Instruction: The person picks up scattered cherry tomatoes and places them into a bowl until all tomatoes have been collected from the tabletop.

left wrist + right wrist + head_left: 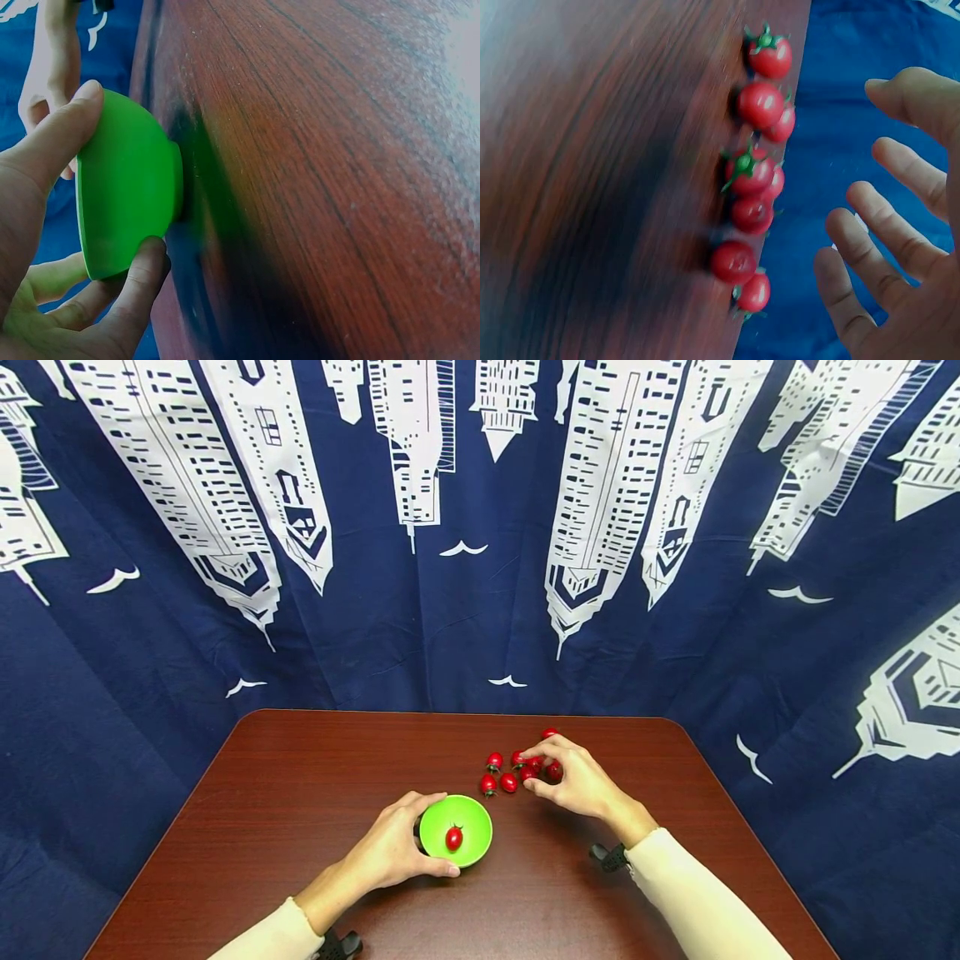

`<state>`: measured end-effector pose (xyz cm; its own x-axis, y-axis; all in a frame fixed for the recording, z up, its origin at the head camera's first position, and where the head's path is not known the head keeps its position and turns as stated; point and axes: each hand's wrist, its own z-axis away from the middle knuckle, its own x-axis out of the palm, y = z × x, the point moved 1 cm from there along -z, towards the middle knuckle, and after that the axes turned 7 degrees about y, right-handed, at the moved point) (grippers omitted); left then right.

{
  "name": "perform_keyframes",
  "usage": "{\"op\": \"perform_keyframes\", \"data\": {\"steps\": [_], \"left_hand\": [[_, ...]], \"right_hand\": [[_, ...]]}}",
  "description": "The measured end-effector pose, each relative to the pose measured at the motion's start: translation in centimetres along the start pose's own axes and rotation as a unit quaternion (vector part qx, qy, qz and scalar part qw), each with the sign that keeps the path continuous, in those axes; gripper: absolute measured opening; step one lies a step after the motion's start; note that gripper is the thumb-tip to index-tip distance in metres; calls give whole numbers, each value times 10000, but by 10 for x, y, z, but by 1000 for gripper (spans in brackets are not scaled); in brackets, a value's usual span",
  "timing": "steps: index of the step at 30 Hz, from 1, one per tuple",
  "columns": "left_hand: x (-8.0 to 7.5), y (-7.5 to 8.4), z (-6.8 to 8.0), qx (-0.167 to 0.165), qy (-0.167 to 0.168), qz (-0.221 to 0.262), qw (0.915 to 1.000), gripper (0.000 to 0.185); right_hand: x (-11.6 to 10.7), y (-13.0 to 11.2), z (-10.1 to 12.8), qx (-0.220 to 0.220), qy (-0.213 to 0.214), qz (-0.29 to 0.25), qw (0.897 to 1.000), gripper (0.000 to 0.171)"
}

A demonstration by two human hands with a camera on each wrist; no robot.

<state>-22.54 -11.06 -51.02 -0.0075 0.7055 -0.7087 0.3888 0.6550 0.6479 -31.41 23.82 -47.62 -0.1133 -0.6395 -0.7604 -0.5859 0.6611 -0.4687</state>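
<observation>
My left hand grips a small green bowl by its side, thumb and fingers around the rim. One red cherry tomato with a green stem lies inside it. In the left wrist view the bowl stands on its foot close against the tabletop. My right hand hovers over a loose group of cherry tomatoes, thumb and fingers spread apart with nothing between them. Seen from the right wrist, several tomatoes lie in a row beyond the fingertips, some with green stems.
The dark red-brown wooden table has rounded far corners. Behind it hangs a navy curtain printed with white buildings and birds. Two tomatoes, a stemmed one and another, lie between the bowl and the right hand.
</observation>
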Motion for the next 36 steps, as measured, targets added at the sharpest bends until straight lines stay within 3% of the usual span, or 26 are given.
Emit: {"op": "perform_keyframes", "data": {"steps": [17,36], "left_hand": [[-1,0,0,37,-8,44,10000,113],[-2,2,0,-5,-15,-34,10000,113]], "right_hand": [[-6,40,3,367,-182,382,9984,49],[0,62,-2,548,-545,433,9961,54]]}}
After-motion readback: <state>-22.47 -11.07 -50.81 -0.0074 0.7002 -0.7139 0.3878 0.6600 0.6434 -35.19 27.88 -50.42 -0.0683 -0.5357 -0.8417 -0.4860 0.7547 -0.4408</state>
